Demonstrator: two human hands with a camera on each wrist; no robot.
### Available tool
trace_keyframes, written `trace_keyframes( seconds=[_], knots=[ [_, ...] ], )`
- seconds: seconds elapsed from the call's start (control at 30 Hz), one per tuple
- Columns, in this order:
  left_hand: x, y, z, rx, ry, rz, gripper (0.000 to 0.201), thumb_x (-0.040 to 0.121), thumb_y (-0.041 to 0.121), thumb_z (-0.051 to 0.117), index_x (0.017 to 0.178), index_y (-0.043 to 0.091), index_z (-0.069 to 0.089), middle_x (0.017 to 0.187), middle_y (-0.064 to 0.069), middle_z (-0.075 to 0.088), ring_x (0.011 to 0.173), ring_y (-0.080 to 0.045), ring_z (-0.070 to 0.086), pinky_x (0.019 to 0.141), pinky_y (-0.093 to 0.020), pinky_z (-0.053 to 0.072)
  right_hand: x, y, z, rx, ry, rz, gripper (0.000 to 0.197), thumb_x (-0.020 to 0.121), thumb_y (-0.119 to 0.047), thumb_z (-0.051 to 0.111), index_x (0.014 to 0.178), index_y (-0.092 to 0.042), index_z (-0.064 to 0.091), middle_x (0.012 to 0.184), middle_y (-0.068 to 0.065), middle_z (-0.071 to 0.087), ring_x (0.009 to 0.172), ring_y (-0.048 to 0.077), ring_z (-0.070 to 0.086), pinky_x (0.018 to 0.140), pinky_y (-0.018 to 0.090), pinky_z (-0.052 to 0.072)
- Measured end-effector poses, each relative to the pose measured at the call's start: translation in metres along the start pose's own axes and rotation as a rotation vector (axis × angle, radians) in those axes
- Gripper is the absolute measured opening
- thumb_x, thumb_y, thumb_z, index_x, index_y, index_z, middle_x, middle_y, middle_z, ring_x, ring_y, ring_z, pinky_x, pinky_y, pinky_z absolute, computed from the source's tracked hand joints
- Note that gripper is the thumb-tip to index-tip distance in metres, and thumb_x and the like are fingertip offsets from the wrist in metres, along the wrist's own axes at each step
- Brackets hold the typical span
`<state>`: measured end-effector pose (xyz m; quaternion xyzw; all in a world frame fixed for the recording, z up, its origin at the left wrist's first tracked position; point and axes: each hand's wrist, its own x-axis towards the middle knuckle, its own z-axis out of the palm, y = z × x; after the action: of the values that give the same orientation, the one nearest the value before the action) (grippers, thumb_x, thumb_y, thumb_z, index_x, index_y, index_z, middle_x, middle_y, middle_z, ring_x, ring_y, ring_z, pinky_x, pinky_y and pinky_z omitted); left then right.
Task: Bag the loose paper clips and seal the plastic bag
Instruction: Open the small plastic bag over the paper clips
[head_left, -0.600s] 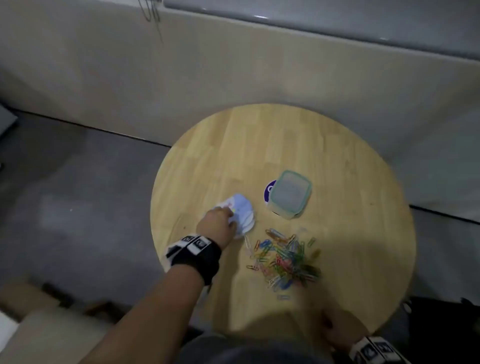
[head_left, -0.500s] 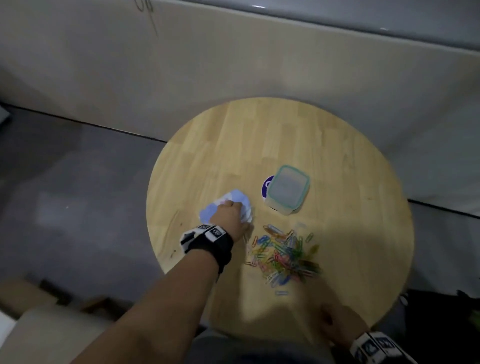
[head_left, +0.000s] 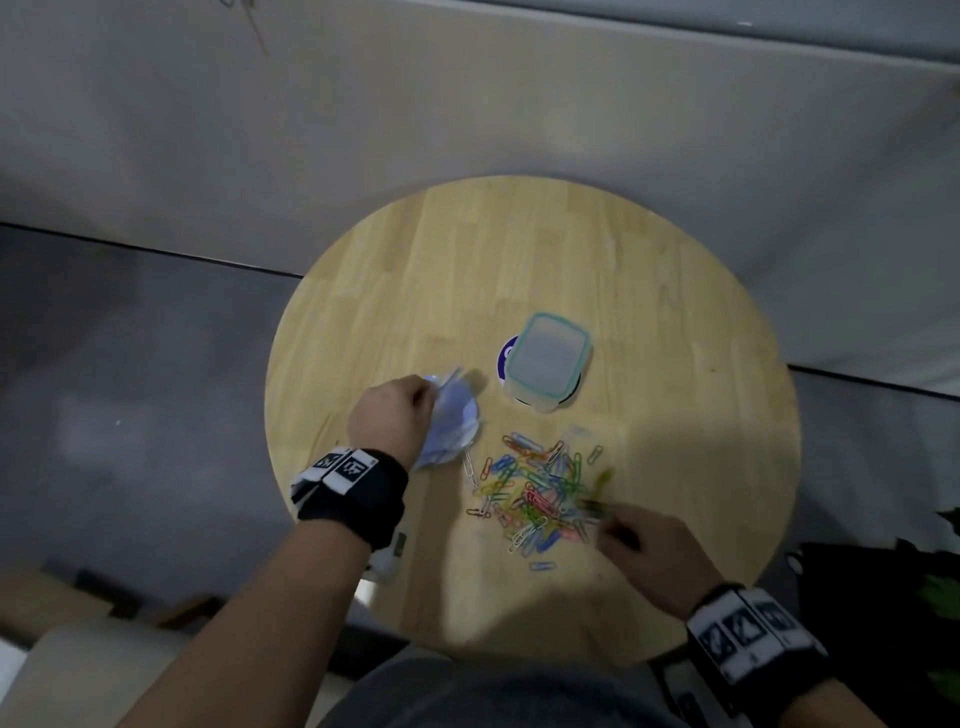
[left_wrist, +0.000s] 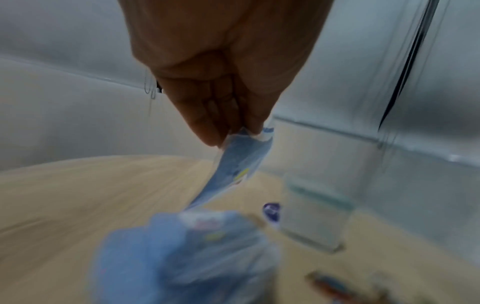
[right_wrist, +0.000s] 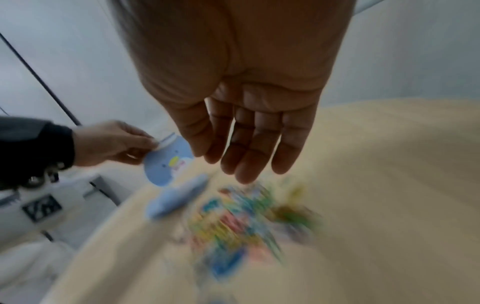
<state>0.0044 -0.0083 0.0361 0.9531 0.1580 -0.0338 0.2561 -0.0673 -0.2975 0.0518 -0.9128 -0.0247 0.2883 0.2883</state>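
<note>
The plastic bag (head_left: 451, 415) is small, light blue and partly translucent, with a white edge and a printed cartoon figure carrying a yellow mark, seen clearly in the right wrist view (right_wrist: 166, 164). The left hand (head_left: 389, 415), left of centre in the head view, pinches one bag at its top edge between thumb and fingertips (left_wrist: 207, 133), so that it hangs down from the pinch. A further bundle of blue bag material (left_wrist: 182, 257) lies blurred on the table below it; the number of bags in that bundle cannot be told.

The paper clips (head_left: 537, 493) form one loose pile of mixed colours: green, yellow, blue, red, pink and silver. The pile lies on the round wooden table (head_left: 675, 312), lower centre of the head view, just right of the bag. The clips are too many and too overlapped to count; a few single clips lie apart at the pile's edges.

The right hand (head_left: 649, 551), lower right of the head view, reaches the right edge of the pile. In the right wrist view its fingers (right_wrist: 249, 154) are extended and relaxed above the clips, grasping nothing.

One lidded translucent container (head_left: 548, 361) with a green-edged lid stands above the pile, resting on one dark blue disc (head_left: 505, 356).
</note>
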Motion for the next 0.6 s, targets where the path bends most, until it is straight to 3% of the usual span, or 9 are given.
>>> trace_keyframes(
  seconds=[0.07,0.13,0.2,0.23,0.3,0.37,0.43,0.5,0.6],
  knots=[
    [-0.018,0.021,-0.009,-0.285,0.033,0.054,0.013,0.086,0.022,0.062,0.087,0.018,0.074,0.078,-0.003,0.073,0.073,-0.016,0.065,0.068,-0.027,0.050,0.011,-0.034,-0.009,0.174,0.065,-0.084,0.019,0.084,-0.025,0.064,0.067,-0.024,0.055,0.062,-0.004,0.058,0.063,0.015,0.055,0.060,0.015,0.039],
    [-0.038,0.046,-0.009,-0.442,-0.077,0.101,0.009,0.083,0.016,0.067,0.080,0.017,0.075,0.071,0.004,0.071,0.066,-0.004,0.061,0.065,-0.019,0.046,0.030,-0.068,-0.011,0.394,0.088,-0.117,0.014,0.080,-0.033,0.066,0.077,-0.020,0.061,0.069,0.001,0.067,0.070,0.018,0.063,0.070,0.024,0.049],
    [-0.054,0.058,-0.003,-0.495,-0.149,0.136,0.014,0.081,0.013,0.067,0.069,0.019,0.071,0.060,0.006,0.065,0.056,-0.003,0.054,0.057,-0.022,0.043,0.045,-0.091,-0.009,0.561,0.140,-0.102,0.030,0.074,-0.045,0.068,0.084,-0.018,0.060,0.077,0.004,0.069,0.076,0.022,0.066,0.075,0.039,0.056],
    [-0.057,0.061,0.001,-0.503,-0.156,0.145,0.022,0.081,0.013,0.067,0.060,0.021,0.065,0.053,0.007,0.058,0.051,-0.003,0.049,0.053,-0.024,0.040,0.050,-0.094,-0.009,0.596,0.169,-0.092,0.035,0.074,-0.046,0.069,0.085,-0.015,0.057,0.077,0.005,0.067,0.073,0.022,0.065,0.075,0.042,0.056],
    [-0.059,0.058,0.007,-0.502,-0.168,0.120,0.033,0.080,0.014,0.068,0.051,0.022,0.054,0.045,0.007,0.048,0.045,-0.002,0.040,0.048,-0.024,0.034,0.053,-0.095,-0.005,0.568,0.219,-0.076,0.033,0.077,-0.038,0.070,0.080,-0.011,0.051,0.065,0.007,0.058,0.062,0.019,0.054,0.070,0.043,0.054],
    [-0.058,0.055,0.008,-0.548,-0.205,0.072,0.029,0.075,0.012,0.073,0.052,0.016,0.055,0.044,0.008,0.049,0.044,-0.003,0.040,0.047,-0.021,0.034,0.052,-0.093,-0.002,0.598,0.226,-0.071,0.031,0.077,-0.033,0.068,0.073,-0.010,0.047,0.058,0.014,0.050,0.057,0.021,0.048,0.066,0.050,0.056],
    [-0.057,0.054,0.007,-0.657,-0.280,0.018,0.024,0.070,0.010,0.078,0.055,0.007,0.059,0.046,0.006,0.055,0.044,-0.008,0.044,0.048,-0.022,0.038,0.051,-0.091,0.000,0.689,0.191,-0.053,0.027,0.079,-0.025,0.067,0.068,-0.010,0.046,0.057,0.019,0.053,0.056,0.022,0.049,0.064,0.055,0.056],
    [-0.056,0.053,0.004,-0.769,-0.385,-0.037,0.025,0.071,0.009,0.079,0.059,-0.001,0.060,0.047,-0.001,0.056,0.043,-0.013,0.046,0.046,-0.021,0.038,0.051,-0.087,-0.003,0.777,0.141,-0.031,0.024,0.085,-0.009,0.063,0.067,-0.011,0.048,0.054,0.014,0.054,0.052,0.022,0.052,0.059,0.046,0.054],
    [-0.052,0.052,0.001,-0.877,-0.500,-0.109,0.025,0.076,0.011,0.076,0.062,-0.001,0.059,0.050,-0.005,0.058,0.046,-0.016,0.047,0.047,-0.021,0.040,0.049,-0.079,-0.013,0.756,0.076,-0.024,0.020,0.088,-0.003,0.057,0.071,-0.011,0.052,0.058,0.013,0.062,0.050,0.025,0.061,0.058,0.035,0.053]
  ],
)
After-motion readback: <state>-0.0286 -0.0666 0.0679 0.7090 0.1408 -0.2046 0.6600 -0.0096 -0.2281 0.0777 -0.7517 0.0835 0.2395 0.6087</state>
